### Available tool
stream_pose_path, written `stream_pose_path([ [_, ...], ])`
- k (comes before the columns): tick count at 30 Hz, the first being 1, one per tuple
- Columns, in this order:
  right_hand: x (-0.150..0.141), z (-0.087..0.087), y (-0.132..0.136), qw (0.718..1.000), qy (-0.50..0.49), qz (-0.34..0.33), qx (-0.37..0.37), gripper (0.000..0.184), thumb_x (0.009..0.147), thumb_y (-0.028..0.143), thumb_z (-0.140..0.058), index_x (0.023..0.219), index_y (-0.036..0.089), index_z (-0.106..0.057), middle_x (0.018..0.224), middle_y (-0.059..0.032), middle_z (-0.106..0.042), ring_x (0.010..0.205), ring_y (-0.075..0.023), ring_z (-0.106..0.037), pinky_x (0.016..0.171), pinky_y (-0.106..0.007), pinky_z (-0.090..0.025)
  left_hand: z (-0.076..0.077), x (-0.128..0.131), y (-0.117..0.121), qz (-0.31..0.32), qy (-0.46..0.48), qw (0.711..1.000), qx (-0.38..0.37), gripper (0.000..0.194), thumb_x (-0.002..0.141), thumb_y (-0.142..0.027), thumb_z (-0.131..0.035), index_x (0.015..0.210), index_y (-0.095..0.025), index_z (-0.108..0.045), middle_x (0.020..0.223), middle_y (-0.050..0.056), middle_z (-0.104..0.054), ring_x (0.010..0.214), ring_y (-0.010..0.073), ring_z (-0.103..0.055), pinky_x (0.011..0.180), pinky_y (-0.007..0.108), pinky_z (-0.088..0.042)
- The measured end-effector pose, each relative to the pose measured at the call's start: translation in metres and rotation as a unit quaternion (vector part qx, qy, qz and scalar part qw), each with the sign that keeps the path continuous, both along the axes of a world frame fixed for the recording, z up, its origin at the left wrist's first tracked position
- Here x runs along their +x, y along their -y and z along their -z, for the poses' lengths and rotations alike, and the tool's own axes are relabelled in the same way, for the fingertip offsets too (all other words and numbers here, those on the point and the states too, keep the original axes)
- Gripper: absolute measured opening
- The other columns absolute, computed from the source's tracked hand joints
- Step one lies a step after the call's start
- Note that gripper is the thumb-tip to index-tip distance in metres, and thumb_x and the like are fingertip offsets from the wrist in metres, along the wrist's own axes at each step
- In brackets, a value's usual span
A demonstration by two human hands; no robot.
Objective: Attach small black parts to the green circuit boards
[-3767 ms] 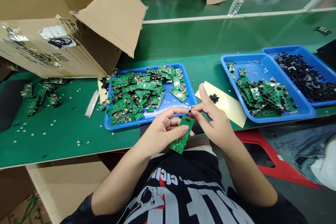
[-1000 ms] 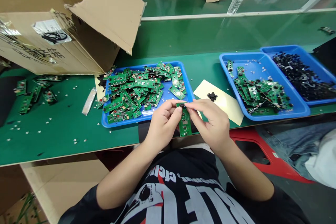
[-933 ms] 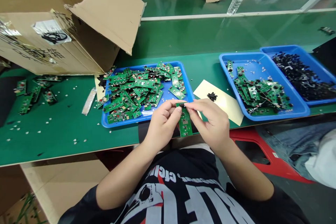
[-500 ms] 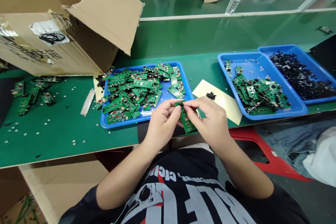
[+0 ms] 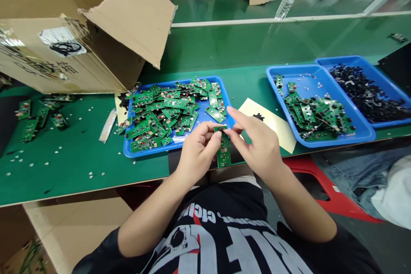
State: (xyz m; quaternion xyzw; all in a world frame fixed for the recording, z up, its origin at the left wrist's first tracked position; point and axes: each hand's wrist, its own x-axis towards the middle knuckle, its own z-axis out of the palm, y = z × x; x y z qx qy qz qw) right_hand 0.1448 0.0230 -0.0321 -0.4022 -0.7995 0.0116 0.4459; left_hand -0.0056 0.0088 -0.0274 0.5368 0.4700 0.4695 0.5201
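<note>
Plainly, part of the green counter (image 5: 247,79) is taken up by a cardboard box (image 5: 96,68) and three blue trays. In the left tray (image 5: 202,114) many circuit boards (image 5: 175,102) are piled; in the middle tray (image 5: 303,87) a smaller heap (image 5: 316,113) is held; the right tray (image 5: 379,70) is loaded with black parts (image 5: 362,90). By the closed fingers of the left hand (image 5: 199,147), one board (image 5: 224,156) is gripped before the left tray. The right hand (image 5: 260,145) is placed at its top end, index finger raised; whether anything is pinched there cannot be told. This board is judged unfinished; which heap is done remains unclear.
</note>
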Motion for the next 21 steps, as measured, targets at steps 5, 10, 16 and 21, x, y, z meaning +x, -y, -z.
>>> stream_pose_path([
  [5, 0.016, 0.0, -0.011, 0.992, 0.0, -0.107, 0.074, 0.013, 0.085, 0.013, -0.061, 0.092, 0.022, -0.066, 0.076, -0.003, -0.065, 0.076, -0.0172, -0.063, 0.072, -0.034, -0.055, -0.001, -0.009, -0.001, 0.095, 0.038, 0.991, -0.086, 0.022, 0.079, -0.038, -0.059, 0.084, -0.017, -0.057, 0.057, -0.006, -0.048, 0.04, 0.0063, -0.043, 0.038, 0.018, -0.035],
  [10, 0.022, -0.006, -0.015, 0.986, 0.008, -0.165, 0.008, 0.007, 0.087, 0.015, -0.059, 0.089, 0.019, -0.065, 0.081, -0.0048, -0.065, 0.076, -0.016, -0.063, 0.067, -0.032, -0.055, 0.004, -0.01, -0.003, 0.101, 0.076, 0.985, -0.12, 0.02, 0.078, -0.037, -0.059, 0.082, -0.017, -0.057, 0.058, -0.005, -0.05, 0.044, 0.0071, -0.044, 0.042, 0.019, -0.036],
  [16, 0.019, -0.01, -0.012, 0.988, 0.046, -0.145, 0.026, 0.009, 0.088, 0.012, -0.055, 0.085, 0.018, -0.061, 0.079, -0.0052, -0.065, 0.076, -0.0164, -0.061, 0.069, -0.033, -0.054, -0.002, -0.012, -0.004, 0.114, 0.054, 0.988, -0.085, 0.016, 0.078, -0.031, -0.059, 0.08, -0.016, -0.059, 0.063, -0.004, -0.051, 0.053, 0.0073, -0.046, 0.05, 0.019, -0.039],
  [21, 0.015, -0.005, -0.01, 0.99, 0.046, -0.13, 0.039, 0.009, 0.089, 0.014, -0.054, 0.088, 0.02, -0.061, 0.092, -0.0075, -0.063, 0.083, -0.0182, -0.062, 0.071, -0.035, -0.055, -0.008, -0.015, -0.005, 0.154, 0.037, 0.983, -0.094, 0.015, 0.08, -0.031, -0.057, 0.077, -0.016, -0.057, 0.06, -0.005, -0.052, 0.05, 0.0073, -0.047, 0.048, 0.019, -0.038],
])
